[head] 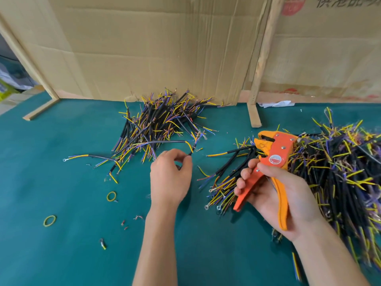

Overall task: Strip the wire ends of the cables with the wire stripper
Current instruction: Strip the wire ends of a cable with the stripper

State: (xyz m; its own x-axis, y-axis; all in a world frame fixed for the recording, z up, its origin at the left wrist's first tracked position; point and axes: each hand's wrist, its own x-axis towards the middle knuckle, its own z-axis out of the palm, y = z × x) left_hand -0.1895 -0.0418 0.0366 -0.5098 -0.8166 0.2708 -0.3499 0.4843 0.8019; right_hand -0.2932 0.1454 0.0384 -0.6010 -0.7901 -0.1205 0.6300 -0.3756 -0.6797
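On a teal counter, the left hand pinches one thin cable by its end, near a heap of cables. The right hand has its grip closed around an orange wire stripper, whose handles are partly hidden by fingers. A second cable heap runs off the right edge.

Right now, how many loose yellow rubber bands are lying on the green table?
2. One rubber band lies just left of the left hand; the other rubber band lies farther left, nearer the table's front. More may hide under the cable piles.
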